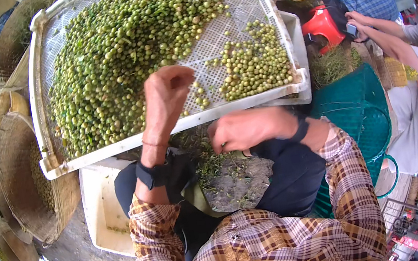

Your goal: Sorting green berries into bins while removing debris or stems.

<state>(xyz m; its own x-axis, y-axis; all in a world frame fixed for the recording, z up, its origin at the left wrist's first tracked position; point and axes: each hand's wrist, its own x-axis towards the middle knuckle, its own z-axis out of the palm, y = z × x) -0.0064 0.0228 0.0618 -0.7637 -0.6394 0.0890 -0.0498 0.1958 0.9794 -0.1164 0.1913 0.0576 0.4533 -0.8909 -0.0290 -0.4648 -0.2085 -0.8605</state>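
A white plastic mesh tray [91, 158] lies before me, bearing a large heap of small round green fruits [120, 50] with leaf bits among them. A smaller, paler group of the fruits [254, 65] sits at the tray's right side, with bare mesh between the two. My left hand [165, 96] is over the tray at the heap's lower edge, its fingers curled; whatever they may hold is hidden. Just off the tray's near rim, my right hand [255, 125] is blurred, its fingers bent. A green speck shows at its fingertips, above the littered ground between my knees.
A white box [105, 210] stands by my left leg, and a green plastic basket [363, 107] at my right. Woven baskets [17, 179] line the left side. To the right are a red stool [323, 28] and a person [402, 41] holding a small device.
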